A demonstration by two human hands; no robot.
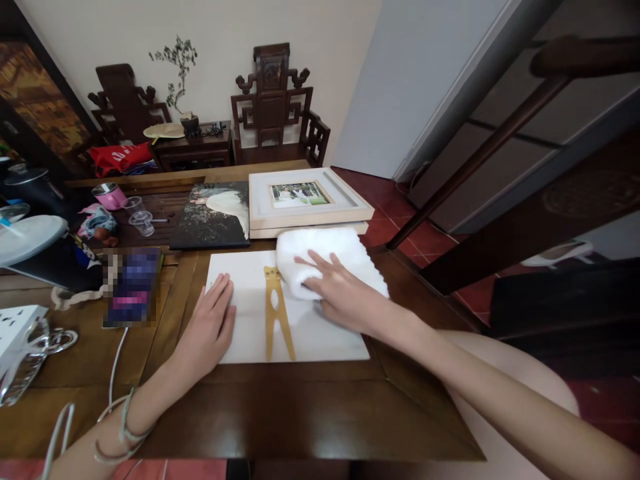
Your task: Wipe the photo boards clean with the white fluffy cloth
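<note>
A white rectangular board (245,327) lies flat on the wooden table, with a gold, two-legged stand piece (276,313) fixed at its middle. My left hand (213,323) rests on the board's left edge, fingers extended and close together. On the board's upper right part is a folded white towel (345,250), which also overhangs its right side. My right hand (337,287) presses on this towel from above with fingers spread. The thumb side sits at a fold, and part of the towel is hidden beneath the palm.
Behind the board lie stacked pale picture frames (310,215) and a dark photo panel (213,213). Leftward are a phone (133,287) with a white cable, a power strip (20,333), a clear glass dish (37,360), clear cups (143,220) and a pink mug (109,197).
</note>
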